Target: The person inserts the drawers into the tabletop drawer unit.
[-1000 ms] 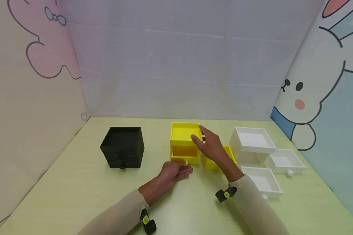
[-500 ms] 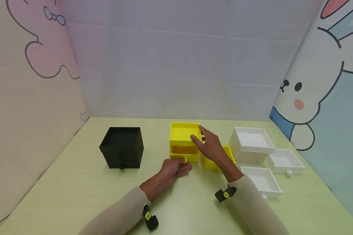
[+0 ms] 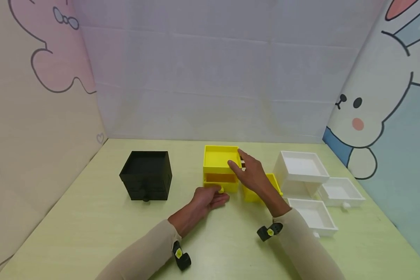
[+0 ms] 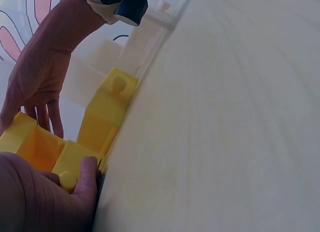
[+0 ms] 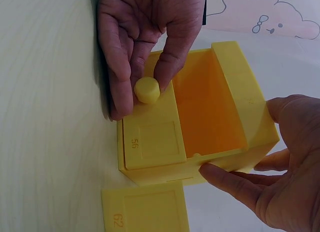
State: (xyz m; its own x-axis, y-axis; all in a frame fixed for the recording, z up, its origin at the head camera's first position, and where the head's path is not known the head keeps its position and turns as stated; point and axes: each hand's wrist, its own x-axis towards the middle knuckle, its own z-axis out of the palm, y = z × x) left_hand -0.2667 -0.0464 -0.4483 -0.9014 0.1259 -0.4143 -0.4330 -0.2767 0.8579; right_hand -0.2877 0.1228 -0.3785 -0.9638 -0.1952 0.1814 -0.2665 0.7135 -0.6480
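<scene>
"Lower yellow drawer [image 5: 155, 142] has gone a little deeper into the yellow cabinet [image 3: 220, 157] since one second ago; it seems nearly inside."

"And the hands?"

"Left hand [image 3: 201, 200] pinches its round knob [image 5: 147, 90]. Right hand [image 3: 250, 171] touches the cabinet's top and side, with fingers extended."

"What may fail?"

"Drawer could jam, if the push is crooked. Cabinet could slide on the worktop [image 3: 227, 241], if this light support is insufficient."

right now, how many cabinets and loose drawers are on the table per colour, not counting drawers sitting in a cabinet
Black: 1 (boxy black cabinet)
Yellow: 2 (boxy yellow cabinet, rectangular yellow loose drawer)
White: 3 (boxy white cabinet, front rectangular white loose drawer, rightmost rectangular white loose drawer)
Total: 6
</scene>
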